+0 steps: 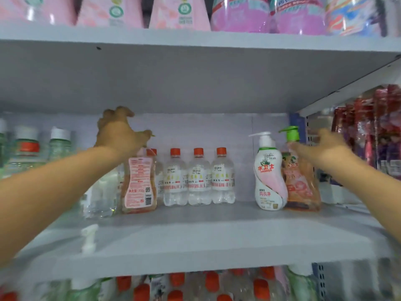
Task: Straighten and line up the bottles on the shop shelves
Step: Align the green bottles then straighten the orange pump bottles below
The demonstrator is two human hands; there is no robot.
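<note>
Both forearms reach in from the bottom corners over the grey shelf [195, 240]. On it, the left hand [118, 132] hovers above an orange bottle [138, 183] turned back label outward, its fingers curled like a claw and holding nothing; whether the thumb touches the bottle's top I cannot tell. Just right of that bottle stand 3 clear bottles with red caps [198, 177] in a row against the back wall, with a 4th red cap half hidden behind the orange one. Well apart to the right, the right hand [319, 149] lies with loose, spread fingers against the neck of an orange pump bottle [301, 183] (green pump head), which touches a white pump bottle [269, 177]. Clear white-capped bottles [58, 140] blur at far left, pink packs [180, 11] fill the shelf above, and red-capped bottles [212, 281] show below.
</note>
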